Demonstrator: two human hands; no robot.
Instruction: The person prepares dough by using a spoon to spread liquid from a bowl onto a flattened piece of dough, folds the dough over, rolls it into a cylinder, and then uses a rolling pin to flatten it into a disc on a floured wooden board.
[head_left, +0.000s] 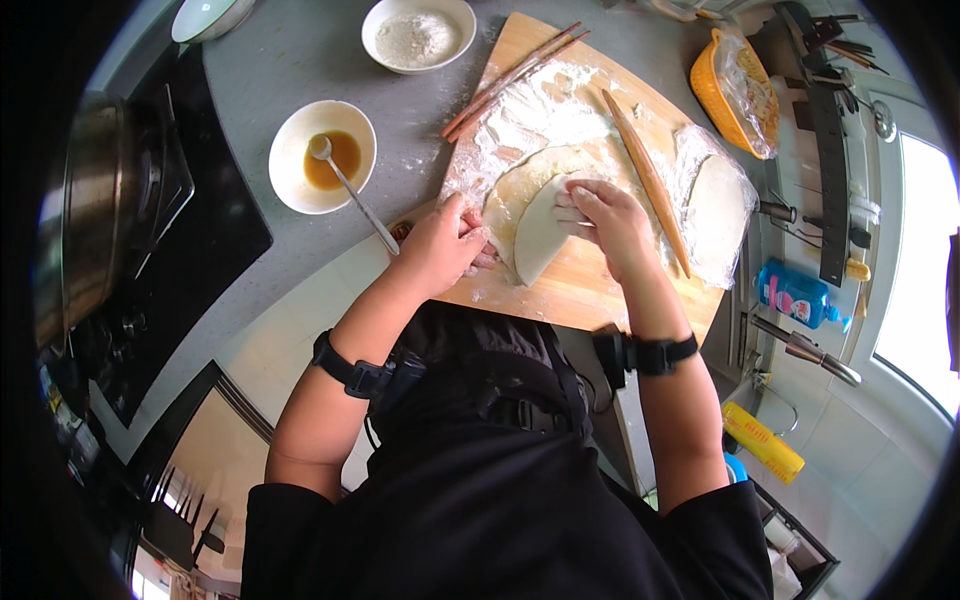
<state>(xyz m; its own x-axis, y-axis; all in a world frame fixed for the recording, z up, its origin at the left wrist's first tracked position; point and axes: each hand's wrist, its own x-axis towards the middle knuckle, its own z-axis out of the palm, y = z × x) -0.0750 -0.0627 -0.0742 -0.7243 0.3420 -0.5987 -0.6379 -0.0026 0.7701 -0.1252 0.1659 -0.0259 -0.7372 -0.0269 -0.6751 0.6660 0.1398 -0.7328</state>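
A flattened sheet of dough (514, 191) lies on a floured wooden board (592, 281), its near right part folded over on itself. My right hand (604, 214) pinches the folded flap at its upper edge. At the sheet's left edge is my left hand (465, 236), fingers floury and curled; whether it grips the dough is not clear. A tapered wooden rolling pin (646, 184) rests on the board just right of my right hand. Beyond it, more dough (720, 202) lies under plastic wrap. Loose flour (540, 105) covers the board's far part.
Wooden chopsticks (510, 86) lie across the board's far left edge. Left of it stand a bowl of brown liquid (281, 161) with a metal spoon (360, 201) and a bowl of flour (418, 37). A cooktop (217, 187) is further left; an orange basket (712, 94) stands far right.
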